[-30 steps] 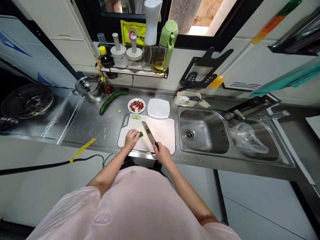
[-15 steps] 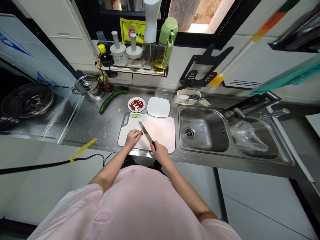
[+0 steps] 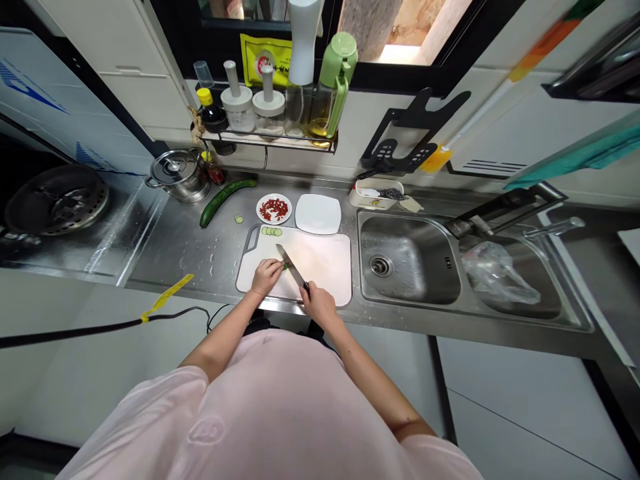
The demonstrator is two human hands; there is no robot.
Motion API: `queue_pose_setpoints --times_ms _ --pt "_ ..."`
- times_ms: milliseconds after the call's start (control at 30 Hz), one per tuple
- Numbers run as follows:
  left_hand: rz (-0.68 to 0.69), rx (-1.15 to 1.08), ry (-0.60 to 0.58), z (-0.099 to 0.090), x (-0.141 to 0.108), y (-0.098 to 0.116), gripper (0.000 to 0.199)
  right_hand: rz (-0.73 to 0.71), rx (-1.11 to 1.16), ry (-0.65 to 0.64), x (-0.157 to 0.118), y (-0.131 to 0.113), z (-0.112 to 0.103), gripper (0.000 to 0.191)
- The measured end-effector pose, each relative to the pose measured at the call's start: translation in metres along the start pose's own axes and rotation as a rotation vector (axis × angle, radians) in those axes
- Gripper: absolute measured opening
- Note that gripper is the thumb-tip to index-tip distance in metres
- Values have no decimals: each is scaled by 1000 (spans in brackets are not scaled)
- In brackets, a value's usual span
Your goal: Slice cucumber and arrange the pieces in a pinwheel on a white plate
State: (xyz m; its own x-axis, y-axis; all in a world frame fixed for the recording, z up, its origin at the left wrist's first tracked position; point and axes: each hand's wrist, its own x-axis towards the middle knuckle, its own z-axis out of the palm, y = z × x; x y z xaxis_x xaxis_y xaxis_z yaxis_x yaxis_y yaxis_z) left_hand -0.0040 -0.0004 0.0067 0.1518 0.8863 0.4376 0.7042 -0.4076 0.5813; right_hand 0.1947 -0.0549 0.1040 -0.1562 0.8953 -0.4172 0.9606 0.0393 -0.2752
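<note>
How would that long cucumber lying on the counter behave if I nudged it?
The cucumber would probably move as one stiff piece, being thick and whole. Its rounded sides suggest rolling, though its curve may make it rock or swivel instead.

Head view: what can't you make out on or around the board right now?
All in the head view:
Green piece: mostly hidden by the left hand, so its length can't be told.
Knife: handle largely covered by the right hand.
Blade contact with the piece: too small to tell.
Pot: contents hidden by its lid.
White bottle: top cut off by the upper edge.
</note>
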Motion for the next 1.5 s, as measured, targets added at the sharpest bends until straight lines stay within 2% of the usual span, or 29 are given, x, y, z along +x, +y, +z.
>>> queue_pose_setpoints --times_ms 300,833,1233,1500 --pt "-8 1 -13 0 0 0 21 26 -3 -50 -4 -4 -5 36" --pt "6 3 -26 -1 0 0 21 16 -21 -98 -30 16 -1 35" --pt "3 -11 -21 1 -1 -1 21 -17 -21 -75 -16 9 -2 35" --pt "-3 -3 -26 0 0 1 22 -22 -32 -58 2 -5 -4 34"
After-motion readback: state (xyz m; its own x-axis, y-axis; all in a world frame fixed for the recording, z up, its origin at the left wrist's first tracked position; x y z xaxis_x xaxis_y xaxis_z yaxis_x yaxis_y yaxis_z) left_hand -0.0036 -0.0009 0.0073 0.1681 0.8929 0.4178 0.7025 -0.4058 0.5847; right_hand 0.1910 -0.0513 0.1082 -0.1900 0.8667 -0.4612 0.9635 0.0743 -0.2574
